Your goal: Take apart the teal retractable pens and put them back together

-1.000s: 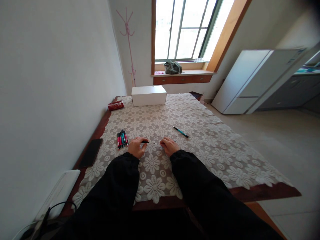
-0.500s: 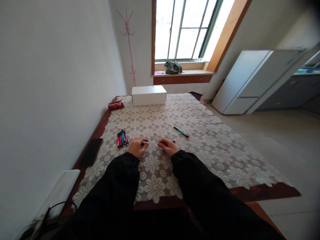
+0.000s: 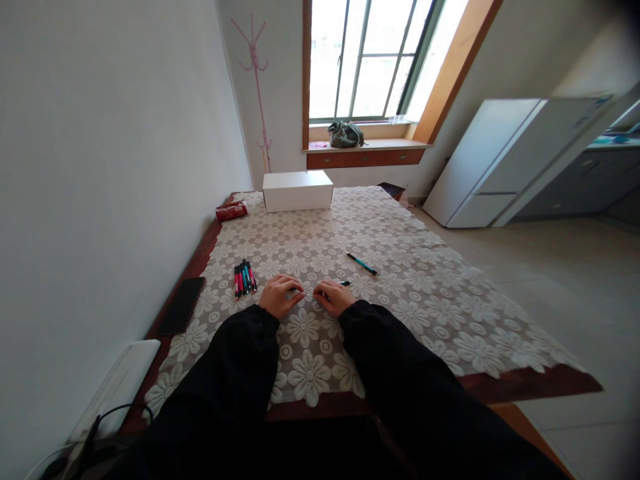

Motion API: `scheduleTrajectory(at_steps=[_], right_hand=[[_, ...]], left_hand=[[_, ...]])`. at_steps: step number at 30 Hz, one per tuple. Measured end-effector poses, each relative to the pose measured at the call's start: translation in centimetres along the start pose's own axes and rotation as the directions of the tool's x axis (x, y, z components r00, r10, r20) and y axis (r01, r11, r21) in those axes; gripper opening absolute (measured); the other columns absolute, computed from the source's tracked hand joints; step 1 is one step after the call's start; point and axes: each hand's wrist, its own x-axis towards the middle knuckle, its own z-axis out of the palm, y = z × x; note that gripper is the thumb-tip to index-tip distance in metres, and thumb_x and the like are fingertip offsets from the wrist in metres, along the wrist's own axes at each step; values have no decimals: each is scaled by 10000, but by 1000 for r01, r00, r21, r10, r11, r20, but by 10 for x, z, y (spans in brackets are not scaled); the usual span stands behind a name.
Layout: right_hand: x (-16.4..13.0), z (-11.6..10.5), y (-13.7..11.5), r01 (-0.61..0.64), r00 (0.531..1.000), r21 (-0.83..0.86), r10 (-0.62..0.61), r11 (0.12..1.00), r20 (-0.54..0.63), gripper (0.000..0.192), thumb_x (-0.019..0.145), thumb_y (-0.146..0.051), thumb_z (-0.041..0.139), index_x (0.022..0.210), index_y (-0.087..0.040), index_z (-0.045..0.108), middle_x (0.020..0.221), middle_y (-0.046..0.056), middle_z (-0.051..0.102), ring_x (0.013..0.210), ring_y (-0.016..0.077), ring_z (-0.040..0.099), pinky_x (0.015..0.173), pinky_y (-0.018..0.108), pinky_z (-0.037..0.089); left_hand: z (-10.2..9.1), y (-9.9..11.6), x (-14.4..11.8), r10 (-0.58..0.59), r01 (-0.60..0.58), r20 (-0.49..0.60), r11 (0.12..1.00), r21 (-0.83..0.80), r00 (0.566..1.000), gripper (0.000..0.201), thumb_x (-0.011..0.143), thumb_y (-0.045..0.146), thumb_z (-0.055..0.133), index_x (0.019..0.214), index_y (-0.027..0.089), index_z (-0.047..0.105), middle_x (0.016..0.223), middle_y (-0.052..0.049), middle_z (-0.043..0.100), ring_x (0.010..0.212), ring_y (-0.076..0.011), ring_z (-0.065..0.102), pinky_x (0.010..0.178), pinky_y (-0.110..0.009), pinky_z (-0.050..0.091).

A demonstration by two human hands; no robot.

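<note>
Nearest the camera, two black sleeves run out over the white floral lace cloth [image 3: 310,373] on the tabletop. The left hand [image 3: 278,295] and right hand [image 3: 334,297] have drawn together since a second ago, when they sat further apart with a thin pen refill stretched between them. Now both sets of fingers are curled shut in a pinch on that thin pale refill [image 3: 306,294], which bridges the small gap between the hands just above the cloth. Judging by this, the pen parts are being brought together rather than pulled apart. A short dark teal pen barrel [image 3: 343,283] lies just beyond the right hand. Left of the left hand sits a bundle of red and teal pens [image 3: 245,277]; beyond the right hand lies a single teal pen [image 3: 361,264]. Far beyond the hands stands a white rectangular box [image 3: 298,191].
</note>
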Motion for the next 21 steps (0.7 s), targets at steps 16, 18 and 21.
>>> scheduleTrajectory(at_steps=[16,18,21], right_hand=[[-11,-25,34,-320,942,-261,275,911,-194,314,742,-98,590,1005,-242,682,1044,76,640,1053,267,515,908,402,378],[-12,-25,38,-326,941,-279,282,903,-186,250,777,-130,587,972,-248,690,1018,75,641,1037,263,516,892,400,373],[-13,-24,40,-349,931,-281,296,894,-212,194,819,-157,581,946,-248,695,999,82,641,1032,265,513,887,400,363]], left_hand=[[4,-7,-2,-47,45,62,998,36,997,44,768,286,746,785,246,744,1019,-44,704,1037,-220,604,994,-409,452],[5,-6,-2,-54,51,70,998,47,996,38,767,287,747,780,251,744,1035,-40,701,1045,-222,601,1002,-417,442],[5,-6,-2,-66,61,83,996,64,994,35,770,289,745,772,255,744,1060,-34,700,1064,-231,593,1010,-429,427]])
